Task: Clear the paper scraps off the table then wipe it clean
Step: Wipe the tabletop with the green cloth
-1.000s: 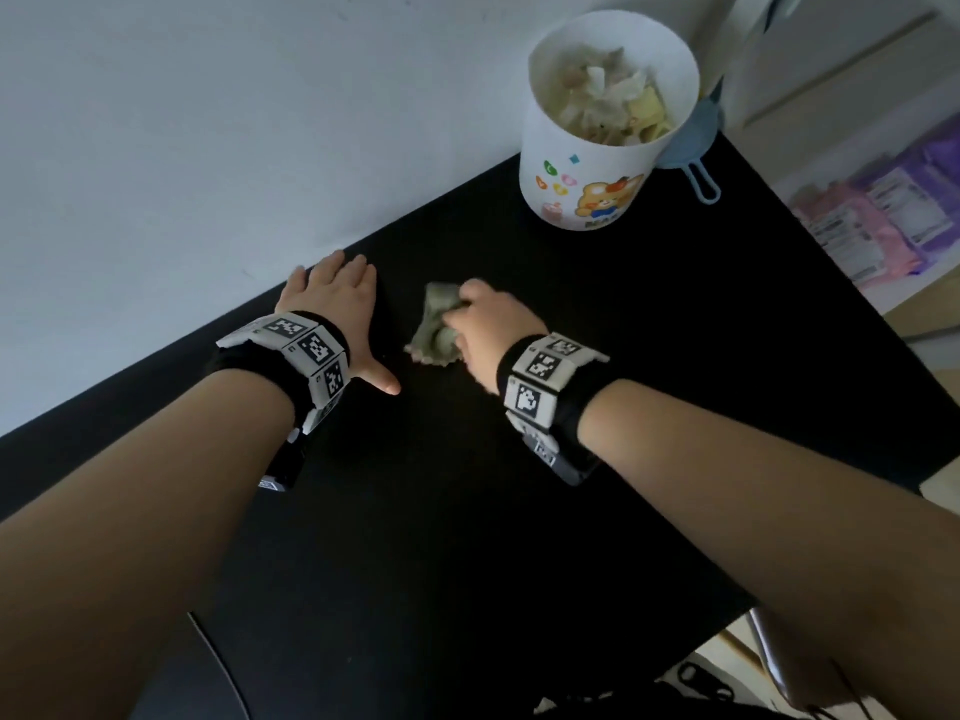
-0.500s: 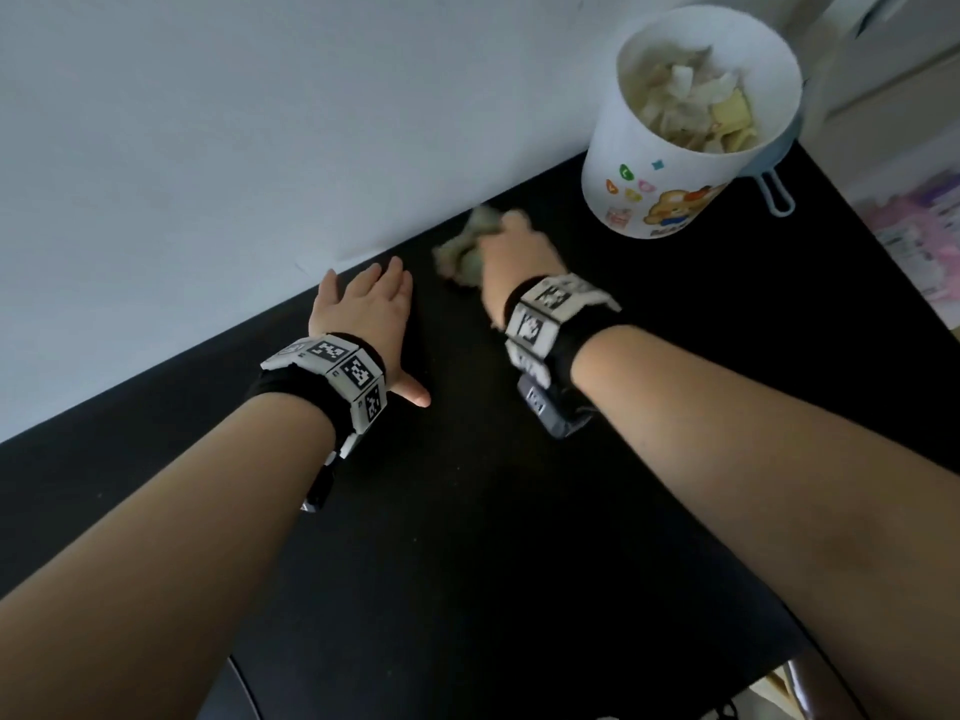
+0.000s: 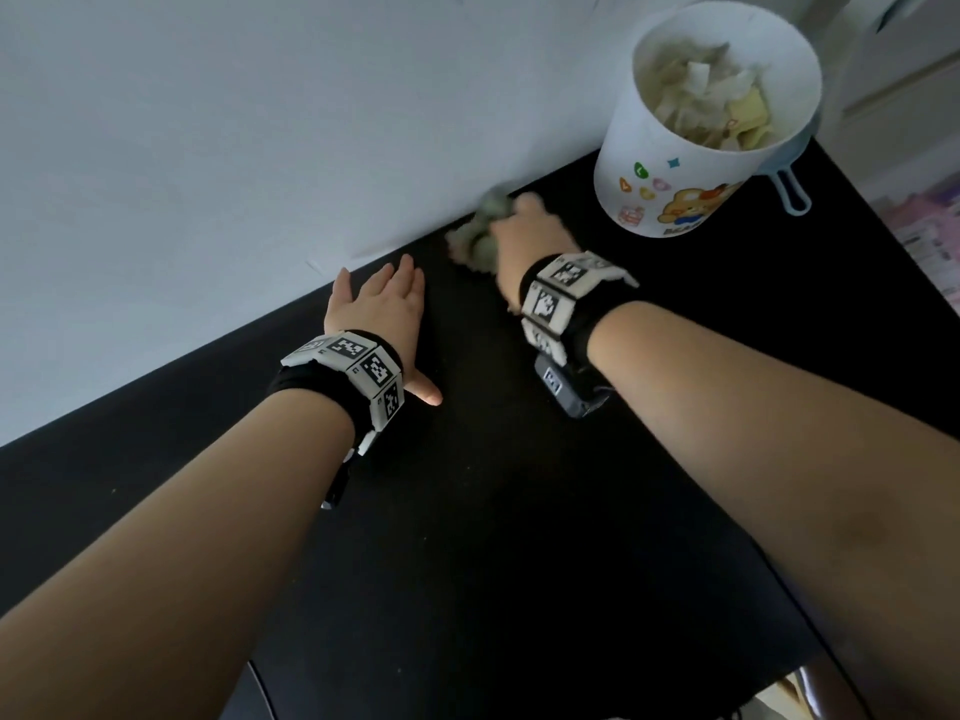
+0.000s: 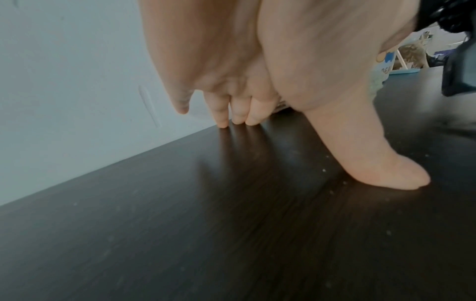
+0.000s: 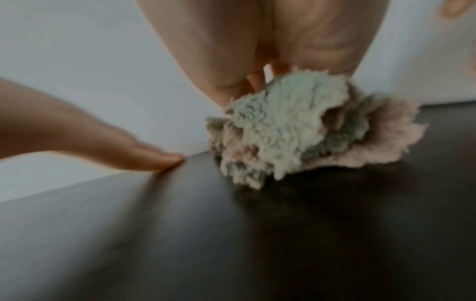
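Note:
My right hand (image 3: 524, 233) grips a bunched, fluffy greenish-pink cloth (image 3: 475, 236) and presses it on the black table (image 3: 493, 511), close to the white wall at the back edge. In the right wrist view the cloth (image 5: 296, 130) bulges out under the curled fingers and touches the tabletop. My left hand (image 3: 382, 309) lies flat on the table to the left of the cloth, fingers straight, thumb spread out. The left wrist view shows its fingertips (image 4: 237, 120) and thumb resting on the dark wood. A white cartoon-printed bin (image 3: 701, 132) at the back right holds the paper scraps (image 3: 711, 101).
A light blue plastic item with a loop handle (image 3: 792, 192) sticks out behind the bin. The white wall (image 3: 260, 122) runs along the table's far edge. Pink packets (image 3: 935, 236) lie beyond the table's right edge.
My right hand has pushed the cloth away from me, from the table's middle to the back edge near the wall and bin. The left hand stays flat in the same place.

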The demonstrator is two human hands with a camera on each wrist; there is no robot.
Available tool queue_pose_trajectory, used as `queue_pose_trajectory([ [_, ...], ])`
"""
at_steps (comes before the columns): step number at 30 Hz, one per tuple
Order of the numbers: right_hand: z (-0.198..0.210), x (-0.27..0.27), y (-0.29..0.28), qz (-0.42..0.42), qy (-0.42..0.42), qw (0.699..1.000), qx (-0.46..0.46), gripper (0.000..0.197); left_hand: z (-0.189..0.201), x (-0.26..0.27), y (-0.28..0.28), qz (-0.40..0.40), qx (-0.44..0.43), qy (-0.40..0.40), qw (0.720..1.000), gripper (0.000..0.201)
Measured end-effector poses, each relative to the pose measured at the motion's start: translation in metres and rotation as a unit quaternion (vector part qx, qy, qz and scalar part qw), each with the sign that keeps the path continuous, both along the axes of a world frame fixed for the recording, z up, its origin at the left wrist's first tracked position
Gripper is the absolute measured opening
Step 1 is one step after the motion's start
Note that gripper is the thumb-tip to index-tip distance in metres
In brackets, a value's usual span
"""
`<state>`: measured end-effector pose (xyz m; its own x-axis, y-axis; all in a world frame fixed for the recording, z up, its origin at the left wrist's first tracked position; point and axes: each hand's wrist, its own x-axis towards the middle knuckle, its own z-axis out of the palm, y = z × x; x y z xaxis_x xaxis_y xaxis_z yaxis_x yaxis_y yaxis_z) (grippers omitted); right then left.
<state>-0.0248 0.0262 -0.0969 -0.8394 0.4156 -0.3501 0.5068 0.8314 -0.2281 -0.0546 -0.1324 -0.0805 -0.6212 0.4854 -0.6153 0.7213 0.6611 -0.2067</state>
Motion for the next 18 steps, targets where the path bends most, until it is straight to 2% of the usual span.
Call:
queue_pose_trajectory([
  [2,0.007,0.002,0.017,-0.088,-0.009,0.996,0.014,0.036,0.001,0.001,0.001,0.0,-0.003,-0.002,1.0,0.143],
  [4,0.009,0.005,0.018,-0.119,0.0,0.993,0.02,0.035,0.001,0.0,0.002,-0.001,-0.003,-0.002,1.0,0.144],
  [6,0.01,0.016,0.0,-0.067,0.004,0.998,-0.004,0.036,0.001,0.0,0.002,0.0,-0.002,0.0,1.0,0.143],
  [10,0.005,0.07,-0.047,0.103,0.018,0.993,-0.06,0.039,0.002,0.001,0.001,-0.004,-0.004,-0.003,1.0,0.142],
  [12,0.001,0.085,-0.042,0.137,0.027,0.988,-0.064,0.041,0.003,0.003,-0.001,-0.002,0.003,-0.004,1.0,0.14],
  [14,-0.002,0.089,-0.015,0.087,0.025,0.995,-0.037,0.042,0.006,0.009,-0.004,-0.005,0.013,0.003,1.0,0.134],
  [17,0.005,0.097,0.03,-0.064,-0.02,0.998,-0.008,0.042,0.01,0.029,-0.009,-0.014,0.023,-0.004,1.0,0.126],
  [18,0.006,0.1,0.036,-0.088,-0.037,0.995,0.011,0.043,0.011,0.038,-0.011,-0.01,0.026,-0.012,1.0,0.126],
])
